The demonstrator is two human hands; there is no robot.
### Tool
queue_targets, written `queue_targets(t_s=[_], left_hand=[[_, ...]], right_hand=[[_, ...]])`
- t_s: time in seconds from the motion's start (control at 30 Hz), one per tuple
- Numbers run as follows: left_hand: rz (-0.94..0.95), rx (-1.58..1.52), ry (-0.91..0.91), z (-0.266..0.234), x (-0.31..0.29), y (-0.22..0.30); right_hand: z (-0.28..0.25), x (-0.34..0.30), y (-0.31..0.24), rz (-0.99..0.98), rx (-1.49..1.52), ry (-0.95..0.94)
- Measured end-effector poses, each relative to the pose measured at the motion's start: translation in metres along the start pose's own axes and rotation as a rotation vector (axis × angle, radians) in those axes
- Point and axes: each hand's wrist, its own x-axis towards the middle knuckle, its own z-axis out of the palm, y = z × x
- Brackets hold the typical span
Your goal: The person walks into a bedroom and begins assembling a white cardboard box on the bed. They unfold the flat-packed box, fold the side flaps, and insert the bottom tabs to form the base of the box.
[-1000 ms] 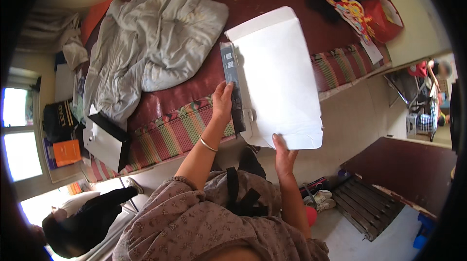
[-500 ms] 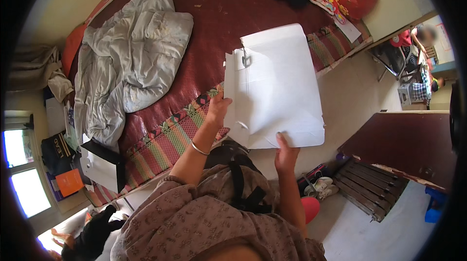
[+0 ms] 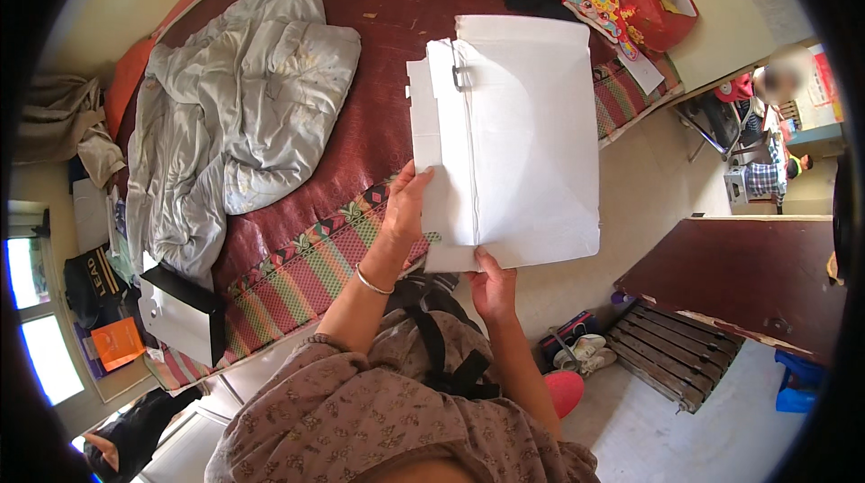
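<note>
A flat white cardboard sheet (image 3: 532, 141) with fold lines and small cut tabs is held up in front of me. It looks like an unfolded box. Near its upper left is a small dark-edged slot. My left hand (image 3: 407, 204) grips the left edge, thumb on the white face. At the bottom edge, left of the middle, my right hand (image 3: 492, 287) pinches the card with its thumb on top. The fingers behind the sheet are hidden. Beyond it lies a bed with a dark red cover (image 3: 396, 5) and a striped woven border (image 3: 306, 271).
A crumpled silver-grey quilt (image 3: 252, 95) lies on the bed's left. A red bag (image 3: 662, 5) and a colourful cut-out figure (image 3: 599, 10) sit at the far right. On the floor to the right are a slatted wooden stool (image 3: 671, 352), shoes (image 3: 586, 355) and a dark red board (image 3: 730, 280).
My right hand has moved left along the bottom edge. The sheet is turned more upright, and its left and lower flaps now lie flatter. My left hand still holds the left edge.
</note>
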Motion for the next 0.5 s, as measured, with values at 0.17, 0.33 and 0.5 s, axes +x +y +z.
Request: queue_targets(t_s=[0.17, 0.33, 0.5], left_hand=[[-0.076, -0.047, 0.052, -0.02, 0.009, 0.0], [-0.16, -0.119, 0.054, -0.04, 0.018, -0.006], [-0.241, -0.038, 0.164, -0.024, 0.001, 0.014]], right_hand=[[0.006, 0.008, 0.0, -0.017, -0.005, -0.105], [-0.008, 0.025, 0.003, 0.117, -0.014, -0.019], [-0.011, 0.032, 0.004, -0.076, -0.249, -0.025]])
